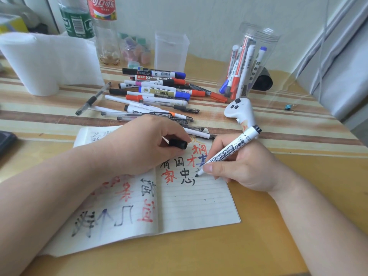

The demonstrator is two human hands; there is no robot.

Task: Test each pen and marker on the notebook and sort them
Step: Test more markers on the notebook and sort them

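Observation:
An open lined notebook (191,204) lies on the table, covered with red, black and blue test characters. My right hand (243,166) grips a white black-tipped whiteboard marker (229,150), its tip touching the right page beside a black character. My left hand (143,144) rests on the notebook's upper left page and pinches the marker's black cap (177,144). Behind the notebook lies a loose pile of pens and markers (157,92). At the back right a clear round jar (249,62) holds several markers upright.
An empty clear square container (171,50) stands behind the pile. A white paper roll (43,60), bottles (103,28) and small jars are at the back left. A white game controller (239,112) lies right of the pile, a blue binder clip (288,107) farther right.

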